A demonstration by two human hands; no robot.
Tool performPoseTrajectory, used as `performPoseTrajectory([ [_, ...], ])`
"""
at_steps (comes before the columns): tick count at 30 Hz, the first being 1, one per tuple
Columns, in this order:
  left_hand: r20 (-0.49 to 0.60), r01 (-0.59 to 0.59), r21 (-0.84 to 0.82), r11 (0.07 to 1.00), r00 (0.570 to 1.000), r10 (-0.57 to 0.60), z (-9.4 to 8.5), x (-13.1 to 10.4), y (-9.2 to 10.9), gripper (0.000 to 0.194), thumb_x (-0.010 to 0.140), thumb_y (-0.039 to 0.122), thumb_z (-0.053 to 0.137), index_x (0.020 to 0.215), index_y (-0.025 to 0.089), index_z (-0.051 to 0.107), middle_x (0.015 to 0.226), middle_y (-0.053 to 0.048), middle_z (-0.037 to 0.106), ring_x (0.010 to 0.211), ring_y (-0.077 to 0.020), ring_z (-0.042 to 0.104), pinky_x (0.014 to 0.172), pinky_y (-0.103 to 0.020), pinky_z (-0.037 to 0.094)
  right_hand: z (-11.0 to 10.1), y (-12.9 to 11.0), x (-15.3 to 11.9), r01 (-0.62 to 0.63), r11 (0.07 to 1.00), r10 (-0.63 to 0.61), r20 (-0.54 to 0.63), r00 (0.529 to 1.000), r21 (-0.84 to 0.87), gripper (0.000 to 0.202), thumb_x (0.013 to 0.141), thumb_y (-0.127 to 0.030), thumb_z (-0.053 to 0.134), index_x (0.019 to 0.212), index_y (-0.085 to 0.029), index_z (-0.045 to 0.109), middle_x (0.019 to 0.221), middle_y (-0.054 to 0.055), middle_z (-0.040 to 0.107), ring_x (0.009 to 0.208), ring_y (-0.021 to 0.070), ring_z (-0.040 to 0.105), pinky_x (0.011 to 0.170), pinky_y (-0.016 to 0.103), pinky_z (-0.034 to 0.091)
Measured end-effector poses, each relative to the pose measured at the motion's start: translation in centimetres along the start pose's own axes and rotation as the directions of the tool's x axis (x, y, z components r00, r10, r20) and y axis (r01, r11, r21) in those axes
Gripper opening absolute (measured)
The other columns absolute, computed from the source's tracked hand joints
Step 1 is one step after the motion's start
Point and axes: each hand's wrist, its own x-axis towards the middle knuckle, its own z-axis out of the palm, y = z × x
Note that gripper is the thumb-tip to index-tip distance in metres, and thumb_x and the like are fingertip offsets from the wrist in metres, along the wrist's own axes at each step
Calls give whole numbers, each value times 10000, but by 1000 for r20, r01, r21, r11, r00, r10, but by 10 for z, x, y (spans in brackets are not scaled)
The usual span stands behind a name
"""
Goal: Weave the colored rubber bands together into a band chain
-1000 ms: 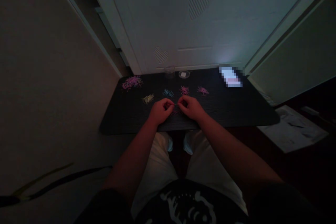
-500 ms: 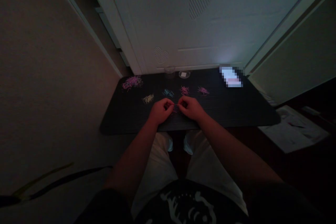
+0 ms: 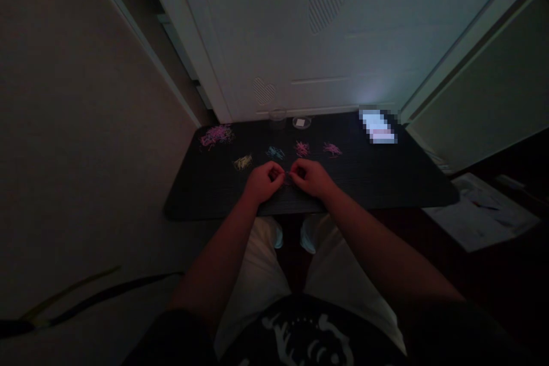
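Note:
My left hand point(image 3: 265, 180) and my right hand point(image 3: 311, 176) meet low over the dark table point(image 3: 364, 183), fingertips pinched close together. Whatever lies between the fingertips is too small and dim to name. Under them is a faint patch of small purplish pieces, partly hidden by the hands. Just beyond sit small heaps of thin, stick-like pieces: a yellow heap point(image 3: 243, 162), a blue heap point(image 3: 275, 152), a pink heap point(image 3: 302, 148) and a purple-pink heap point(image 3: 331, 149).
A larger mixed pile point(image 3: 217, 135) lies at the table's far left. Along the back stand a clear round container point(image 3: 278, 119) and a round lid point(image 3: 301, 123) with a white label. A bright, blurred-out screen point(image 3: 378, 126) is at the back right. A white door point(image 3: 266, 28) rises behind.
Both hands stay in nearly the same place, with fingertips still close together. The heaps look the same; the view has shifted very slightly.

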Motion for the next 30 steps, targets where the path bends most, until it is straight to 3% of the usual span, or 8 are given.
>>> performPoseTrajectory([
  [9,12,-55,8,998,998,55,0,-1,1,274,706,246,634,968,174,593,857,-20,653,681,-110,571,619,-232,450,0,0,0,-10,1000,10,2,1000,-2,30,725,-194,555,720,-169,571,621,-16,555,555,101,488,535,218,347],
  [30,12,-7,72,997,1000,6,2,1,-3,180,790,332,560,851,175,626,749,-14,636,659,-125,566,578,-236,430,-1,0,1,-15,1000,16,-25,1000,10,30,747,-200,535,738,-176,551,637,-12,554,564,106,484,531,220,353],
])
